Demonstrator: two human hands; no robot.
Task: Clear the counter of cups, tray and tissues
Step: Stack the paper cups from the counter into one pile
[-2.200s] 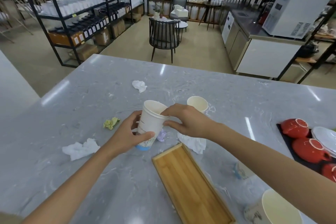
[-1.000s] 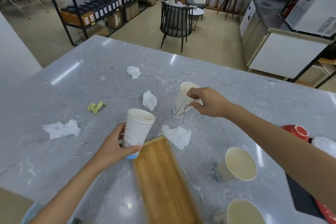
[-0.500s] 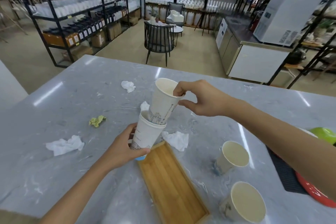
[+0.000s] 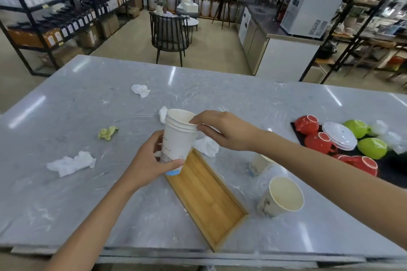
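Cup stack [image 4: 179, 138] held above counter [image 4: 66, 99] centre, at tray's [image 4: 207, 196] 11 o'clock. Left hand [image 4: 152, 160] wraps its base; right hand [image 4: 218, 131] pinches top rim. Risk: uneven push jams or crushes rim. Loose cup [image 4: 282, 197] at tray's 3 o'clock.

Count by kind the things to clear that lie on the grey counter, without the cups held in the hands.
Loose paper cups: 2
White crumpled tissues: 4
Yellow crumpled tissue: 1
Wooden tray: 1
Total: 8
Held stack of paper cups: left out.
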